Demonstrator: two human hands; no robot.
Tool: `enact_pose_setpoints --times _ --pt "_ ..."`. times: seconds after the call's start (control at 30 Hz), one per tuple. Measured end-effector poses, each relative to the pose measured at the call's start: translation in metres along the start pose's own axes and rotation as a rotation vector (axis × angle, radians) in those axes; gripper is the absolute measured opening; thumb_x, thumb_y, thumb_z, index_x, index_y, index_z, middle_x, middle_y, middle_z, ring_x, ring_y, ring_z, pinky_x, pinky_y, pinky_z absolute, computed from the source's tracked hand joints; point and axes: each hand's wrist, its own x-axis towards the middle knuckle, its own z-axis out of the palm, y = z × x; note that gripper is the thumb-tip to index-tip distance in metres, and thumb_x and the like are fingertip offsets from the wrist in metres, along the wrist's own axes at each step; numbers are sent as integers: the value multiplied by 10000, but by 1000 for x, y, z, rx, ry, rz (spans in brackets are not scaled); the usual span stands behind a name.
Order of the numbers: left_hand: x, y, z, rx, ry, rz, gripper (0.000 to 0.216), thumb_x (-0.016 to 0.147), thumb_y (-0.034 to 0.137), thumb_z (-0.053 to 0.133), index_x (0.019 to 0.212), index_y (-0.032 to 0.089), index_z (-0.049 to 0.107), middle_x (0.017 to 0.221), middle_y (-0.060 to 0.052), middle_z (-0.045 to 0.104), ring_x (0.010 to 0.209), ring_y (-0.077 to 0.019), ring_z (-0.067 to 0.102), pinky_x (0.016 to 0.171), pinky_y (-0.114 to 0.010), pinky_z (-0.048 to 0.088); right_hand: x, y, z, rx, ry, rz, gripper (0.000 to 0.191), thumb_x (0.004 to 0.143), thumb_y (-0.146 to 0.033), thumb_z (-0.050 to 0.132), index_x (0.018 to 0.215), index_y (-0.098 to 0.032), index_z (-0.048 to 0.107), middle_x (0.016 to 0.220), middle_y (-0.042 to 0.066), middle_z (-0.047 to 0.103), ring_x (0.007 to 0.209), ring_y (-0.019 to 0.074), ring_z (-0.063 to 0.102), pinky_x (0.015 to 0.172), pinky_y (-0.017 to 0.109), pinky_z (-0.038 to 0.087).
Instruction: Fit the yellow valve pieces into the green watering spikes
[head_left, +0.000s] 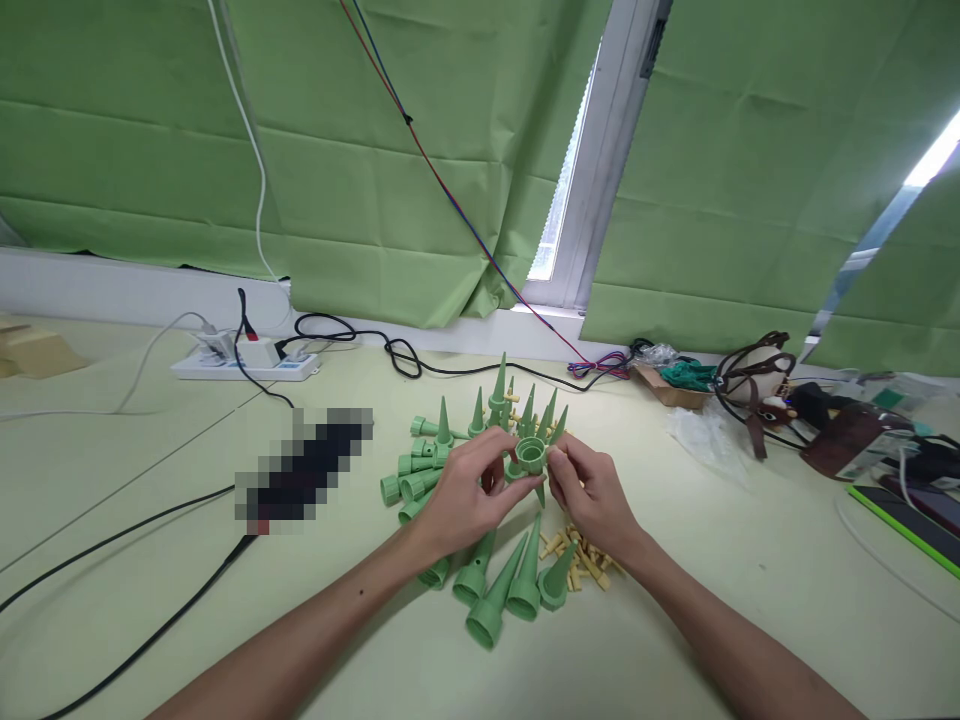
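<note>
My left hand [469, 495] and my right hand [592, 495] meet over the table, both pinching one green plastic cone spike [531, 458] with its open round end facing up. Around them lies a heap of several more green cone spikes [502, 590], some upright behind the hands, others lying on their sides near me. A small pile of tan plastic pegs [581, 562] lies under my right hand.
A white power strip [244, 362] with plugs and black cables sits at the back left. A blurred dark object [304, 468] lies left of the cones. Bags, a plastic wrap and a green-edged tablet [911, 520] crowd the right side. Green curtains hang behind.
</note>
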Motion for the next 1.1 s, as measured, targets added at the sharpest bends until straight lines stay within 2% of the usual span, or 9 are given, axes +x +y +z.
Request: enact_pose_setpoints --times 0.17,0.3,0.5,0.7,1.1 --pt "1 1 1 -14 9 46 154 880 301 644 926 181 558 769 26 475 575 -76 422 530 -205 374 0 -1 1 -11 0 -5 367 1006 -362 407 670 -214 397 520 -48 425 480 106 369 507 256 297" --pt "0 0 1 11 -8 116 45 891 177 586 930 184 565 798 18 482 574 -68 413 530 -196 361 1 -1 1 -40 0 -6 390 1003 -368 409 646 -214 378 503 -51 403 470 103 346 496 260 276" --pt "-3 -7 1 132 -38 216 229 838 49 493 1012 187 547 882 -14 508 573 -76 379 526 -208 345 1 -2 1 -72 -3 -7 423 1002 -365 398 611 -213 347 487 -50 376 465 101 327 492 262 265" --pt "-4 -9 2 204 -32 282 291 806 9 444 1012 183 553 881 -34 522 647 -106 447 587 -220 383 0 -1 1 -78 -1 -13 426 995 -343 395 594 -213 329 489 -48 355 466 101 312 489 264 258" --pt "-5 -11 2 277 -30 353 274 832 25 416 1015 189 537 885 -46 545 705 -127 500 573 -221 369 1 -2 3 -106 30 -30 407 973 -316 398 594 -215 289 500 -53 312 477 101 293 484 259 250"
